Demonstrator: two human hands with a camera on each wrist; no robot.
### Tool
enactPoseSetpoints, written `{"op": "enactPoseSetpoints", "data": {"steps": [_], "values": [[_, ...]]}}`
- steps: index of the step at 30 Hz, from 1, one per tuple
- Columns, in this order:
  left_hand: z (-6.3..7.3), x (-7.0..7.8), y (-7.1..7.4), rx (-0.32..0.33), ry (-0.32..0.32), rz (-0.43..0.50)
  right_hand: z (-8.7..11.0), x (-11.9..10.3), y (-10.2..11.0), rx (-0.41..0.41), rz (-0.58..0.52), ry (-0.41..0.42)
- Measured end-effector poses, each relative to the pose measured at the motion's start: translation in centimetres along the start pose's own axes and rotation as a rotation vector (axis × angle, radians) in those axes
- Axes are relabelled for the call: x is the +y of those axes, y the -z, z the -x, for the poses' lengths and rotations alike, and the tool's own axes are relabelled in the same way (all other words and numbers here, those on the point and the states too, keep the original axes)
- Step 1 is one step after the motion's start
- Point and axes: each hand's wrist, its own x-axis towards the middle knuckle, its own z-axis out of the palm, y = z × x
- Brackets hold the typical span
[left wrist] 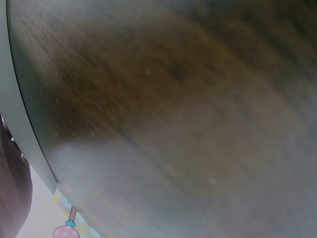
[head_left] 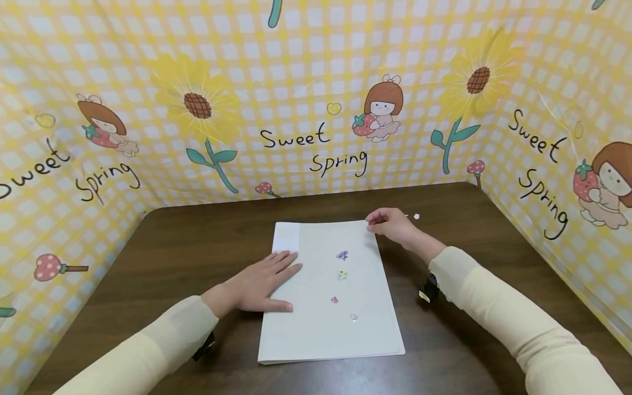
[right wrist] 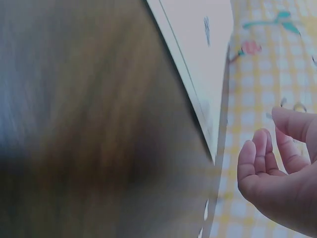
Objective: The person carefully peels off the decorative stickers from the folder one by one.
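Note:
A white booklet (head_left: 321,340) lies on the brown table, its lower edge showing some thickness. My left hand (head_left: 264,281) rests palm down on its left side, fingers spread, just below a pale printed label (head_left: 286,237). Over the booklet's top right corner is my right hand (head_left: 392,225), its fingers loosely bent; nothing shows between thumb and fingers (right wrist: 246,153). Small stickers run down the booklet's right half: a purple one (head_left: 342,255), a yellow-green one (head_left: 342,275), a pink one (head_left: 334,300) and a pale one (head_left: 353,317).
Small white scraps (head_left: 417,216) lie on the table beyond my right hand. A yellow checked cloth (head_left: 296,82) with flower and girl prints hangs round the back and sides of the dark wooden table (head_left: 197,236). Each wrist carries a small black camera (head_left: 429,288).

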Motion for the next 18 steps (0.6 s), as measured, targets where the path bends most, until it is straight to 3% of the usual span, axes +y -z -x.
{"op": "enactPoseSetpoints", "data": {"steps": [10, 18], "values": [[0.0, 0.2, 0.1, 0.017, -0.009, -0.005, 0.9, -0.5, -3.7, -0.036, 0.001, 0.070], [-0.1, 0.0, -0.2, 0.017, -0.010, -0.011, 1.0, -0.6, -5.1, -0.152, 0.041, 0.064]]}}
